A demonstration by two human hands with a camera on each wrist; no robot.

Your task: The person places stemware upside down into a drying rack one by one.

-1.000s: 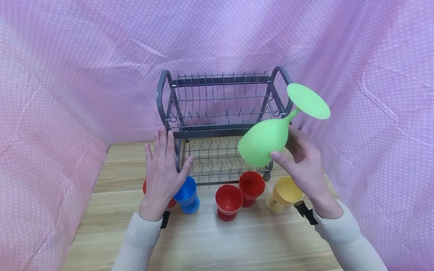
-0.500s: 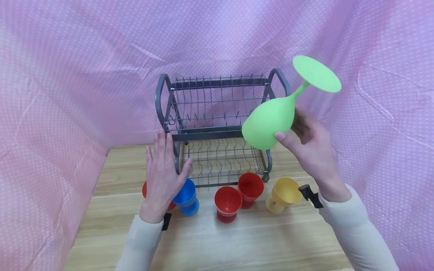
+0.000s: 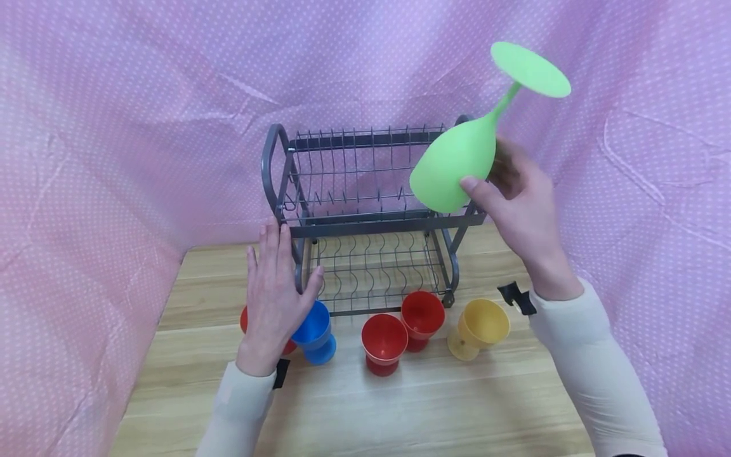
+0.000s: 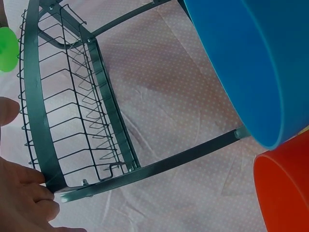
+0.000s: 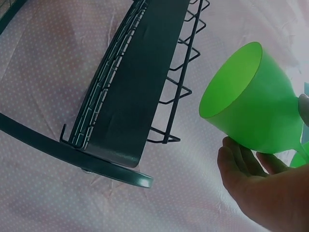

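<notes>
A green plastic wine glass [image 3: 457,165] is tilted mouth-down, its foot pointing up and right. My right hand [image 3: 522,209] grips its bowl, thumb on the near side, other fingers partly hidden behind. In the right wrist view the glass's open mouth [image 5: 234,79] faces the dark dish rack [image 5: 140,77]. The glass is level with the upper tier of the two-tier dish rack [image 3: 365,225], overlapping its right end in the head view. Fingers extended, my left hand [image 3: 274,298] touches the rack's front left corner; the left wrist view shows the fingertips [image 4: 46,208] at that corner.
Along the rack's front stand a blue cup [image 3: 320,349], two red cups [image 3: 384,343] [image 3: 422,314] and a yellow cup [image 3: 484,324]. Another red cup [image 3: 243,318] is mostly hidden behind my left hand. A pink dotted cloth [image 3: 114,127] surrounds the wooden table [image 3: 365,419].
My right hand has lifted the green wine glass from in front of the lower tier up to the upper tier's height. My left hand has stayed at the rack's corner.
</notes>
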